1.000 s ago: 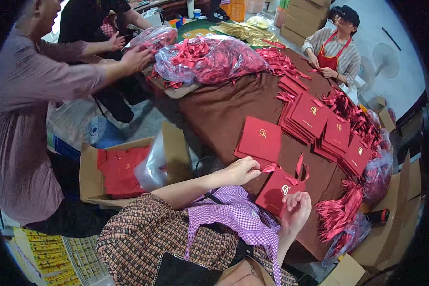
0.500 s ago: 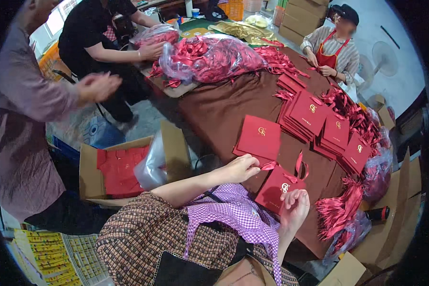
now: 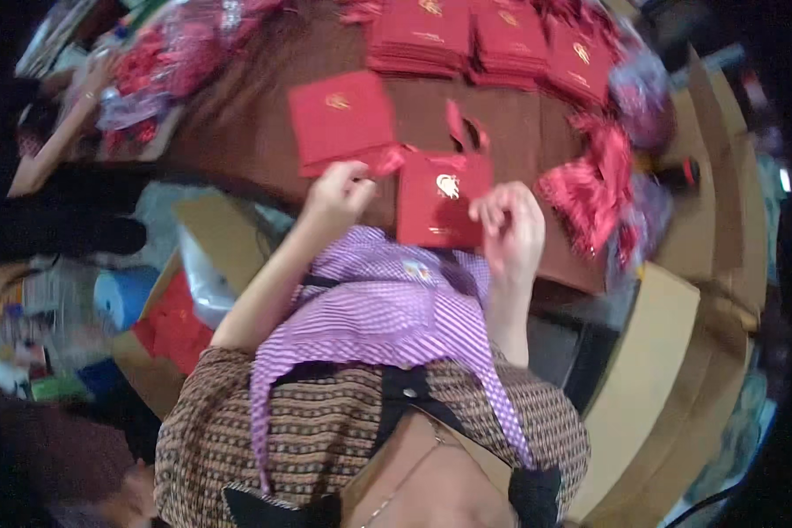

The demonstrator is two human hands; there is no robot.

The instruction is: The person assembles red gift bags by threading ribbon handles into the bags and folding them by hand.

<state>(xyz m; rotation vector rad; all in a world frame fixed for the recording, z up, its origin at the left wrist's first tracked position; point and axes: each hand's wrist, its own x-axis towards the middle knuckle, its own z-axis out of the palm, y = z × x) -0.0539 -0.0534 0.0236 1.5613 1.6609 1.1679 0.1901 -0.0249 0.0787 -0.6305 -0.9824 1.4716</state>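
A red paper gift bag [image 3: 442, 209] with a gold emblem lies at the table's near edge, between my hands. Red ribbon [image 3: 389, 161] sticks out at its upper left corner, and a ribbon loop [image 3: 463, 128] stands behind its top. My left hand [image 3: 339, 192] is closed, its fingertips pinching the ribbon's left end. Beside the bag's right edge, my right hand [image 3: 512, 224] has curled fingers. It is blurred, and whatever it pinches cannot be made out. Another flat red bag [image 3: 339, 119] lies just beyond my left hand.
Stacked red bags [image 3: 421, 40] stand at the far side of the brown-covered table [image 3: 238, 119]. A ribbon bundle [image 3: 590, 189] lies to the right, near cardboard [image 3: 647, 343]. On the left are a carton [image 3: 229, 233] with red contents and a co-worker's arm [image 3: 57, 145].
My view has swung right and down, shifting the scene left and upward. The bag now appears more upright, and my right hand's fingers have curled in toward its right edge.
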